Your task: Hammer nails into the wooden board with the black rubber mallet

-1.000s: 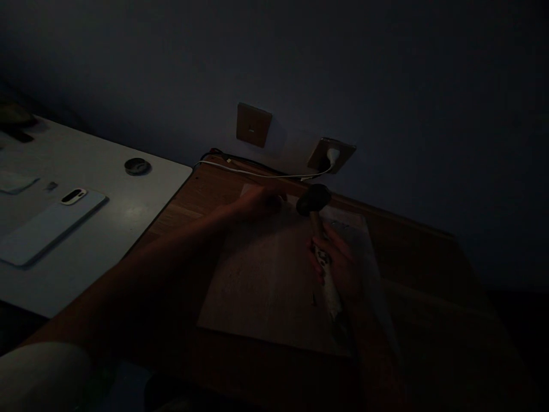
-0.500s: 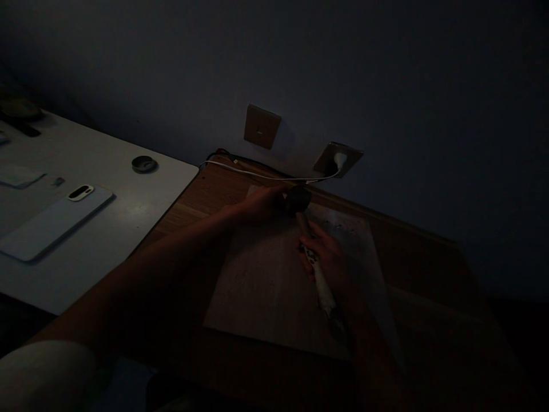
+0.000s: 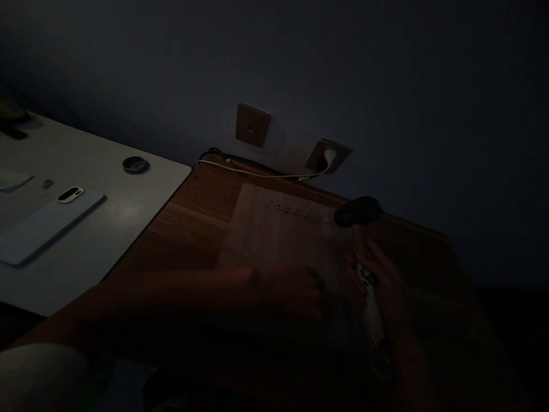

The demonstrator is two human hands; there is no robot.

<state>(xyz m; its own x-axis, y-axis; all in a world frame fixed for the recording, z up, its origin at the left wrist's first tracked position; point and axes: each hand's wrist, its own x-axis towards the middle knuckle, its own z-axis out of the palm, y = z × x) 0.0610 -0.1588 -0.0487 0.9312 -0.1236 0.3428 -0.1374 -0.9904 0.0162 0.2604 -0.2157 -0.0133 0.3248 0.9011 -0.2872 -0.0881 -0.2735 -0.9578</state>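
The whole scene is very dim. My right hand (image 3: 381, 280) is wrapped round the patterned, light handle of a mallet (image 3: 358, 212), its dark rounded head raised over the far right part of a thin wooden board (image 3: 253, 229). Along the board's far side runs a row of several small nails (image 3: 297, 211), some seeming to stand up. My left hand (image 3: 291, 290) is over the middle of the board, nearer me than the nails and left of the mallet. Its fingers look curled closed; motion blur and darkness hide anything in them.
The board lies on a brown wooden table (image 3: 184, 229) against the wall. A white table (image 3: 98, 154) adjoins on the left, bearing a phone (image 3: 47, 226) and a small round lid (image 3: 136, 165). A white cable (image 3: 257, 174) runs to a wall socket (image 3: 315, 155).
My left hand has come back from the board's far side toward me, uncovering the row of nails. My right hand has carried the mallet to the right. The view has shifted slightly.
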